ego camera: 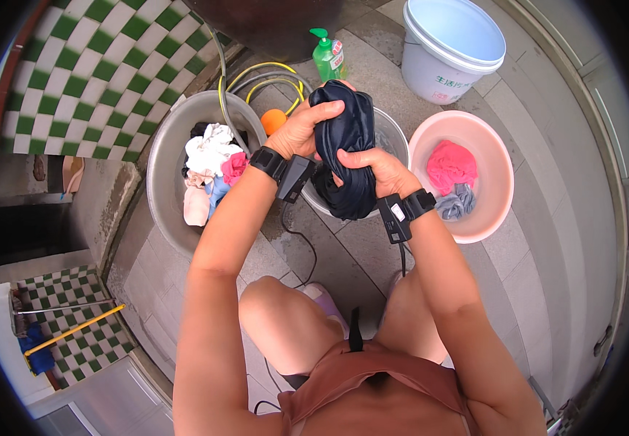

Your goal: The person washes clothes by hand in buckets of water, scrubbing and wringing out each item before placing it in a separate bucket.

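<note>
Both my hands grip a bunched dark navy garment, shiny and wet-looking. My left hand holds its upper part, thumb across the front. Lower on the other side, my right hand is closed around the cloth with its thumb over a fold. The garment is above a round basin with what looks like water in it; cloth and hands hide most of that basin. The garment's lower end hangs over the near rim, and I cannot tell whether it touches. A black device is strapped to each wrist.
To the left, a large metal basin holds mixed clothes and a hose end. On the right a pink basin holds pink and grey cloth. Beyond are a green pump bottle, an orange round object and a white bucket.
</note>
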`<state>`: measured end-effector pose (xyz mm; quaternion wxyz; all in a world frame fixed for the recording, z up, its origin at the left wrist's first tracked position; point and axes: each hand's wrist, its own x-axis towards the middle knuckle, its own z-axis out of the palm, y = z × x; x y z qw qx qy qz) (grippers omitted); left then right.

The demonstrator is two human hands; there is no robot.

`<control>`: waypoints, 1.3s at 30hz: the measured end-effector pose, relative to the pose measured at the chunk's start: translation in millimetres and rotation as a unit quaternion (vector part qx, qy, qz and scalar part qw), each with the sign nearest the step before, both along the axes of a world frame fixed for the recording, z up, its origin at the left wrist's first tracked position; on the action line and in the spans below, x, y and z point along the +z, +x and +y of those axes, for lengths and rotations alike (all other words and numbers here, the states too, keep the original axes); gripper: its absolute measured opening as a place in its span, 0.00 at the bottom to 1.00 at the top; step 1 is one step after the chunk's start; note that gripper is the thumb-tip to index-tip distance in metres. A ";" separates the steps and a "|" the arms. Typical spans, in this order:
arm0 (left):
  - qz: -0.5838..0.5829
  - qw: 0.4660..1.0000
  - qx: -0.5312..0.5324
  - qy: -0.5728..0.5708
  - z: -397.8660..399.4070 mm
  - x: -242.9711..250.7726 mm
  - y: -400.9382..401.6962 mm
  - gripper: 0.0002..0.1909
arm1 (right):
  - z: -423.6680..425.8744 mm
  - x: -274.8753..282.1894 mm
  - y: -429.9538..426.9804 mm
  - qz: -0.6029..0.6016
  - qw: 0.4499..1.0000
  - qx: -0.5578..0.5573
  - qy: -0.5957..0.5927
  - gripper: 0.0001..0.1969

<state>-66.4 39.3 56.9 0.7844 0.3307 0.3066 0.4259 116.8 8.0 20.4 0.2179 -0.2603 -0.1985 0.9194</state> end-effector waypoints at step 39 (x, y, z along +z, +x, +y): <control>0.260 0.965 -0.003 -0.031 22.1 6.8 12.9 0.12 | 1.7 -6.7 -24.4 -0.234 0.925 -0.071 0.291 0.20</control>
